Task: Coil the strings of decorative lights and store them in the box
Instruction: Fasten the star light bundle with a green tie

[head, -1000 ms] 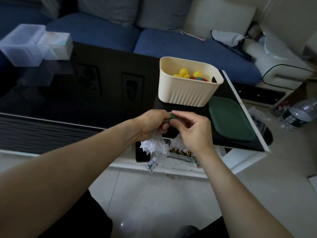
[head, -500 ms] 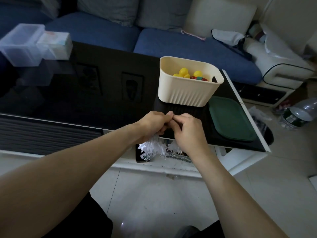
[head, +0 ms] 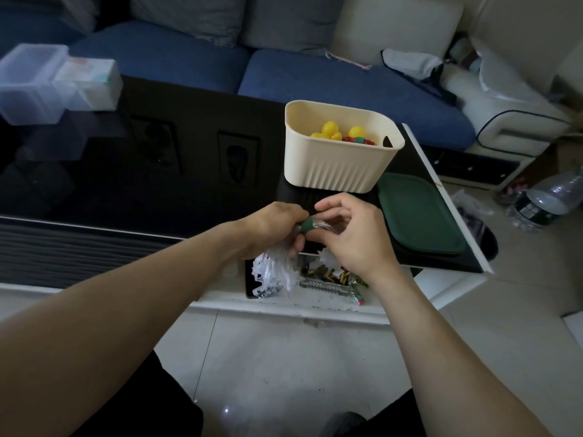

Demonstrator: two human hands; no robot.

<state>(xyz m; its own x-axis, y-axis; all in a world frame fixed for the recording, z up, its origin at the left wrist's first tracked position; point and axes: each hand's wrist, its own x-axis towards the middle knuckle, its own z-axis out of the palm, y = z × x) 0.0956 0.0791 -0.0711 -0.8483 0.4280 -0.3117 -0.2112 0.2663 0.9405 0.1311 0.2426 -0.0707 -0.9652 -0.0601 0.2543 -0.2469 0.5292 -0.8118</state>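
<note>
Left hand [head: 277, 227]: curled round the gathered end of a string of white star-shaped lights [head: 276, 274], whose ornaments hang in a bunch below the fist, over the front edge of the black coffee table [head: 132, 171]

Right hand [head: 350, 234]: fingers bent and pinched on a small dark-green piece [head: 306, 224] and a loop of clear wire [head: 325, 224] just beside the left hand's fingertips; what the green piece is cannot be told, a tie or cap being likely

Step in hand: the bundle is judged to be being bound or given its last turns; whether the coil is already fastened cannot be told

Cream ribbed box [head: 339, 152]: stood on the table just beyond both hands, open at the top; yellow round ornaments [head: 329, 130] and something red and green are seen inside, so one lot is judged to be stored already

Dark-green lid [head: 419, 212]: laid flat on the table, just beside the box on its right, not yet fitted

Done: the white string mostly gathered into one bunch; earlier contents placed in the box

Left: the bundle to be secured, carried forward into the box, and the lid presumably put on

Caution: the dangling stars could snag on the table edge or on the clutter in the open shelf [head: 331, 279] below
</note>
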